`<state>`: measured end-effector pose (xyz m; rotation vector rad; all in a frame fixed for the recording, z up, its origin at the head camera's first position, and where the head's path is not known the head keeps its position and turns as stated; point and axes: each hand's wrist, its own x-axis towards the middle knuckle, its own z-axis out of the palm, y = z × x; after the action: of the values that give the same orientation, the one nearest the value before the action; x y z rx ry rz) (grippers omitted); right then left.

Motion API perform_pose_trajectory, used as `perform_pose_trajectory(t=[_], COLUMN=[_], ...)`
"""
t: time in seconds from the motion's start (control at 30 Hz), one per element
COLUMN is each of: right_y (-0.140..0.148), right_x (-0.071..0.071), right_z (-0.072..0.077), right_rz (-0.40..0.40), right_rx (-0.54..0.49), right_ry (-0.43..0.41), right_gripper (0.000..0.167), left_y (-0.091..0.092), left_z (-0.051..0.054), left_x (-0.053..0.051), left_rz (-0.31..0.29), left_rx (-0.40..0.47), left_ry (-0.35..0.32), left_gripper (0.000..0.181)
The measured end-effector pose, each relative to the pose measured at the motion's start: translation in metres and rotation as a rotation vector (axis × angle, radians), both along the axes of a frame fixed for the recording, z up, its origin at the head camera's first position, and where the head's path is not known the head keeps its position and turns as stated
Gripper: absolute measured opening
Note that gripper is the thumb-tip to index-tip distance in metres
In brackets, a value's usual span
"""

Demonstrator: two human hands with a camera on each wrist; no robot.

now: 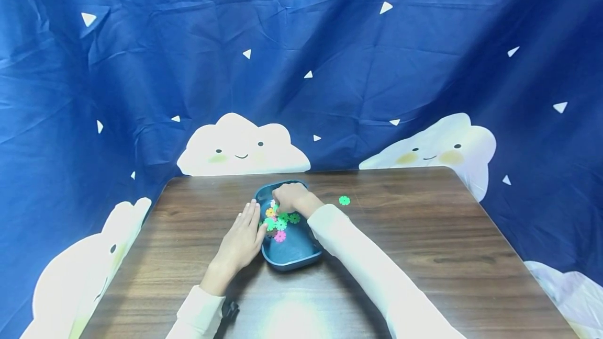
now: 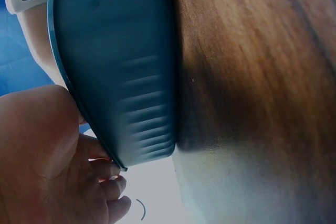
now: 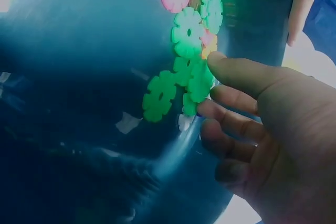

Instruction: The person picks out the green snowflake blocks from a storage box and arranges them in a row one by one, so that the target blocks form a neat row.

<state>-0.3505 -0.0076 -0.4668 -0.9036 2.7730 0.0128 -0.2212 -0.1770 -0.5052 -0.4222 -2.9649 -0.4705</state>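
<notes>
A dark teal tray holds several flower-shaped pieces in green, pink, orange and white, among them a pink piece and a green piece. My right hand reaches in over the far part of the tray. In the right wrist view, the curled fingers and thumb of that hand pinch the edge of another green piece. My left hand lies along the tray's left side with its fingers extended; the left wrist view shows this hand against the tray's rim.
A single green flower piece lies on the brown wooden table, right of the tray. Behind the table hangs a blue cloth with white clouds and triangles. A small dark object shows beside the left cuff.
</notes>
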Motion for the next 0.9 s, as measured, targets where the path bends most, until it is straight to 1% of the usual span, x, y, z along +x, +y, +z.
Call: perform_pose_trajectory(t=[0.17,0.4,0.5,0.53,0.73,0.8,0.9], right_y=[-0.003,-0.008,-0.010,-0.010,-0.012,-0.013,-0.013], right_x=[0.001,-0.003,-0.002,-0.001,0.006,0.008,0.010], right_z=[0.000,-0.005,-0.004,-0.004,0.000,0.001,0.002], right_rz=[0.005,0.000,0.001,0.001,-0.007,-0.012,-0.014], right_rx=[0.013,0.046,0.057,0.063,0.113,0.128,0.131], right_ry=[0.009,0.007,0.021,0.027,0.050,0.052,0.057], right_gripper=[0.032,0.029,0.031,0.033,0.060,0.062,0.060], left_y=[0.000,0.000,0.000,-0.001,-0.001,-0.001,-0.001], left_z=[0.002,0.001,0.001,0.001,0.000,0.000,0.000], left_x=[-0.001,0.000,0.000,0.000,0.001,0.001,0.000], left_rz=[0.000,-0.001,0.002,0.003,0.006,0.007,0.007], left_rx=[0.001,-0.002,-0.001,0.000,-0.001,0.000,-0.002], left_ry=[-0.002,-0.003,-0.007,-0.007,-0.012,-0.012,-0.010], left_gripper=[0.067,0.068,0.068,0.068,0.068,0.068,0.069])
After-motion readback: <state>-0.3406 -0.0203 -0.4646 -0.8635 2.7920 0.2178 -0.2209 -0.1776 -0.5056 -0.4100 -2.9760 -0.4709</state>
